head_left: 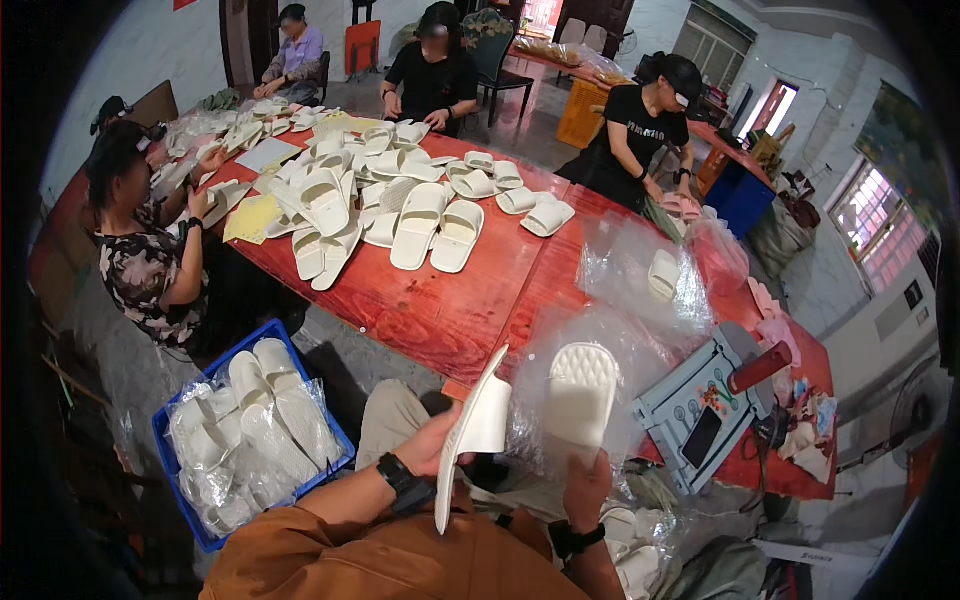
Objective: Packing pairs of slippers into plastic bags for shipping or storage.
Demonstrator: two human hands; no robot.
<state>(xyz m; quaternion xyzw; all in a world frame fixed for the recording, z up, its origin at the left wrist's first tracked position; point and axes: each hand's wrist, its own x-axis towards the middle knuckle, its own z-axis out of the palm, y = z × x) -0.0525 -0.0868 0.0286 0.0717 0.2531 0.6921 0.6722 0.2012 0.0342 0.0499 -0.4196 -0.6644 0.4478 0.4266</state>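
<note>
A cream slide slipper is held on edge in my left hand, its sole facing left and its strap facing right. My right hand grips a second cream slipper by its lower end, with the quilted footbed turned up toward me. Both hands are closed on their slippers, and some fingers are hidden behind them. Clear plastic bags lie on the red table just behind the right slipper. Another cream slipper rests farther back among the plastic.
Many loose cream slippers are heaped across the table. A blue crate of bagged slippers stands at my left. On the right, a grey-blue panel carries a dark phone. Several people sit or stand around the table.
</note>
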